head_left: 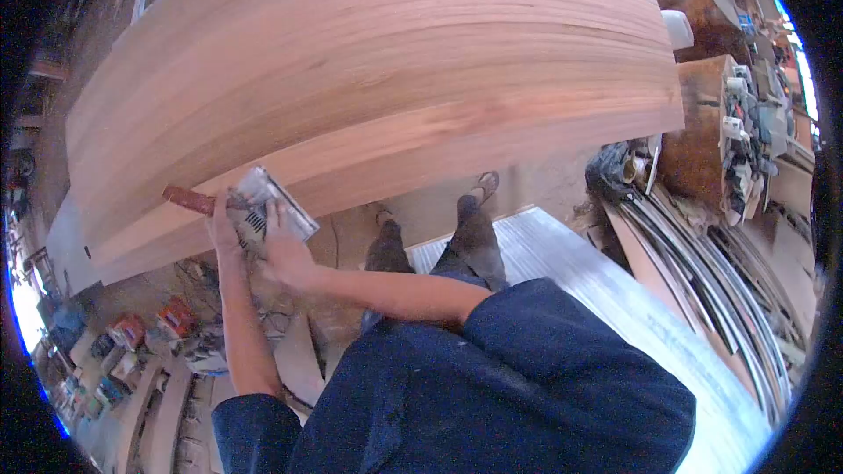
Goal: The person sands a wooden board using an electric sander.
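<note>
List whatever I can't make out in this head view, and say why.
All in the head view:
- Underside of the handheld tool: hidden by its own body.
- Part of the tool's body: covered by the right hand.
- Left hand: finger placement too blurred.
- Wooden board: far edge partly cut off by the picture's top.
- Clutter at right: small items too blurred.

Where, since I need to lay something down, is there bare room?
Broadest: the wooden panel, from the power tool at near left across to its right end. The pale ridged sheet is bare between the dark shirt and long strips. Crowded: far-right clutter, lower-left clutter.
</note>
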Demonstrator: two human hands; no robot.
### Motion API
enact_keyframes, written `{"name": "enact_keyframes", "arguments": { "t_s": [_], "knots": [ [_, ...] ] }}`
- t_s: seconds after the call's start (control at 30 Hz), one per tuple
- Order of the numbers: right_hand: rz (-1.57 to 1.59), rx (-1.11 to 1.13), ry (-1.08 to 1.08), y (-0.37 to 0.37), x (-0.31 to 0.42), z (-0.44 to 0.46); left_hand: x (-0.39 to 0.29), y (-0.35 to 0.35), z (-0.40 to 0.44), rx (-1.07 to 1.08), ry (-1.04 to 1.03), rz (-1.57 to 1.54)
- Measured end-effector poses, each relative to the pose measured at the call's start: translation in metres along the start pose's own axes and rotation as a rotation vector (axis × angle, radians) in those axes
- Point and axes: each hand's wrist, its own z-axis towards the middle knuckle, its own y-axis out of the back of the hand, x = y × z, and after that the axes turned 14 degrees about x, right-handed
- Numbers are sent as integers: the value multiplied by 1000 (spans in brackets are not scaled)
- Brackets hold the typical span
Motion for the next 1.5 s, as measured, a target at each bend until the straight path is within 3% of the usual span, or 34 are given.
{"name": "enact_keyframes", "arguments": {
  "t_s": [0.03, 0.1, 0.5, 0.8, 0.87, 0.97, 1.03, 1.1, 1.17, 1.2, 1.27, 1.3, 1.4, 1.43, 1.5],
  "knots": [
    [-90, 27, 1, 22, -11, -14, 11, -22, -4, 43, -36, -7],
    [65, 117, -51, 78, -27, -30, 27, -73, 1, 24, -12, -9],
    [39, -194, -62, 333, -135, -137, 84, -422, -13, 275, 28, 121],
    [158, -348, -294, 519, -219, -247, 177, -657, -34, 505, 72, 122],
    [-131, -499, -329, 554, -226, -270, 197, -707, -38, 536, 68, 162],
    [-229, -623, -471, 603, -225, -287, 229, -778, -46, 572, -1, 342],
    [-192, -810, -449, 629, -250, -290, 248, -816, -43, 657, 32, 481],
    [-355, -1003, -284, 656, -284, -300, 277, -865, -38, 773, 89, 532],
    [-419, -897, -649, 690, -286, -320, 276, -904, -52, 822, 56, 580],
    [-428, -911, -737, 707, -307, -326, 257, -918, -70, 773, -48, 642],
    [-465, -947, -880, 739, -321, -334, 291, -929, -66, 734, -271, 531],
    [-485, -961, -945, 748, -316, -343, 289, -915, -64, 745, -271, 538],
    [-600, -1055, -916, 803, -359, -359, 250, -831, -89, 834, 201, 75],
    [-668, -1063, -921, 826, -383, -362, 266, -771, -57, 899, -116, 291],
    [-738, -1110, -943, 863, -390, -360, 298, -651, 8, 700, -813, 779]
  ]
}}
